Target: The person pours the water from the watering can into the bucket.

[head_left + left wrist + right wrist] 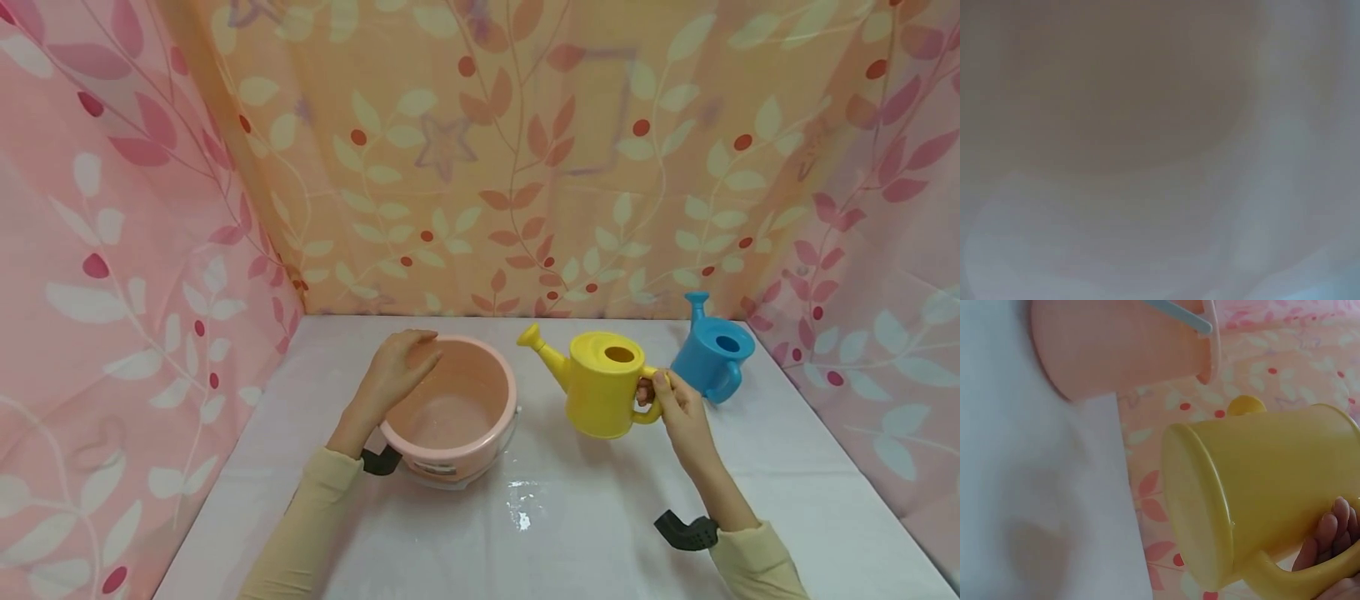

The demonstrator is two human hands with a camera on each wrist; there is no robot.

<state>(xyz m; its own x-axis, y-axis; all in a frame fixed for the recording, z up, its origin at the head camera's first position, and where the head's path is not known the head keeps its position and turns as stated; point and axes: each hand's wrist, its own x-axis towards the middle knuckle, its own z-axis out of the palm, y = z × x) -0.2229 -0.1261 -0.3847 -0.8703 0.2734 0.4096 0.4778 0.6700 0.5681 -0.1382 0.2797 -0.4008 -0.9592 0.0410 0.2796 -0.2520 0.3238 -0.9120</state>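
Note:
The pale pink bucket (457, 400) stands at the middle left in the head view. At its left rim is my left hand (390, 379), fingers along the edge and thumb over the opening, holding the rim. My right hand (678, 408) grips the handle of a yellow watering can (600, 392), whose spout points left toward the bucket. In the right wrist view the can (1272, 487) shows its base, raised off the table, with fingers (1329, 531) through the handle. The left wrist view is too blurred to make out the hand.
A blue watering can (716, 354) stands at the back right, behind the right hand. Shiny wet spots (521, 504) show on the white tabletop (585, 533) in front. Leaf-patterned curtains (517, 167) close off the back and both sides.

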